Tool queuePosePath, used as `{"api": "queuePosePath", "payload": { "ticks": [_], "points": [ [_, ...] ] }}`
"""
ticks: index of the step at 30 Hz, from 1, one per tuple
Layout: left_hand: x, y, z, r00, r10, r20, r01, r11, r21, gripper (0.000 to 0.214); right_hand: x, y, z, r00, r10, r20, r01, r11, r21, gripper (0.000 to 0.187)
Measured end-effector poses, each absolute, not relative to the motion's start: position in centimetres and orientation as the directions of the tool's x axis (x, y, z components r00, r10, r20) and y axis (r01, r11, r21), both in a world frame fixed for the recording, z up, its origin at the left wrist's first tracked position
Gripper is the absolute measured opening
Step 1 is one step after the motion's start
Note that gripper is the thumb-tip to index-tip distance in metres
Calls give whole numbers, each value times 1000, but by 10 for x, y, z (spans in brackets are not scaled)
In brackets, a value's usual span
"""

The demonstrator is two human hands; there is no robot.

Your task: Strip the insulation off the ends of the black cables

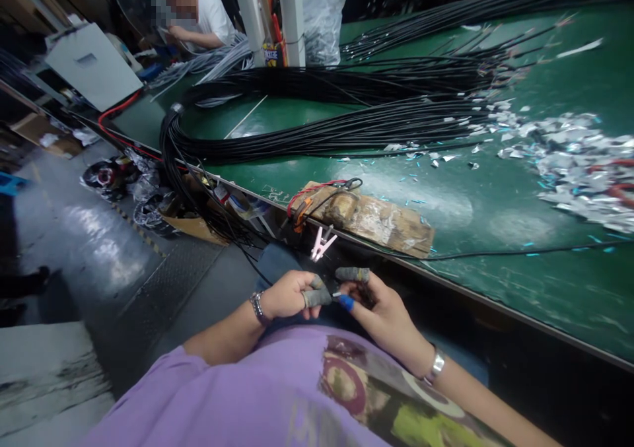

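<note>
My left hand (292,295) is closed in a pinch, with grey covers on its fingertips. From that pinch a small pale tip (337,294) sticks out to the right; the rest of the piece is hidden. My right hand (381,305) meets it from the other side, its blue-covered thumb close against the tip. Its grey-covered index finger is raised apart, while the other fingers curl in. What they hold, if anything, I cannot make out. Just beyond the hands, a pink clip (321,243) hangs at the table edge.
A wooden block (381,219) with wires lies at the edge of the green table (545,288). Behind it stretch bundles of black cables (317,130), spilling over the left edge. Foil scraps (584,163) are heaped at right. Another person (211,18) sits at the far left.
</note>
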State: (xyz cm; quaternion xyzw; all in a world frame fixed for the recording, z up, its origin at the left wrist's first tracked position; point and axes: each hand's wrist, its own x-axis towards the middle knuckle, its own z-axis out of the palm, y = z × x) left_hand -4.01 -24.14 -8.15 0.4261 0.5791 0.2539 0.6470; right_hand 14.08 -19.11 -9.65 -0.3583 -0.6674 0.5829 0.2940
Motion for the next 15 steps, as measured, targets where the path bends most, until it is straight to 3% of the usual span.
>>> {"api": "queuePosePath", "payload": {
  "ticks": [2, 4, 8, 11, 15],
  "points": [
    [-39, -242, -85, 170, 850, -499, 233, 457, 858, 28, 138, -190, -96, -561, 818, -129, 114, -78, -990, 23],
    [-35, -245, -88, 83, 930, -359, 392, 301, 869, 21, 136, -189, -95, -542, 804, -245, 96, -231, -968, 27],
    [-22, -249, -90, 8, 999, -46, 760, 24, 649, 11, 132, -191, -92, -492, 737, -464, 54, -506, -861, 29],
    [-17, -247, -90, 27, 999, -40, 876, -4, 483, 11, 132, -193, -90, -440, 728, -526, 42, -569, -821, 28],
    [-25, -239, -92, -47, 986, -157, 912, 107, 397, 5, 134, -192, -87, -439, 776, -454, 140, -440, -887, 23]
  ]
}}
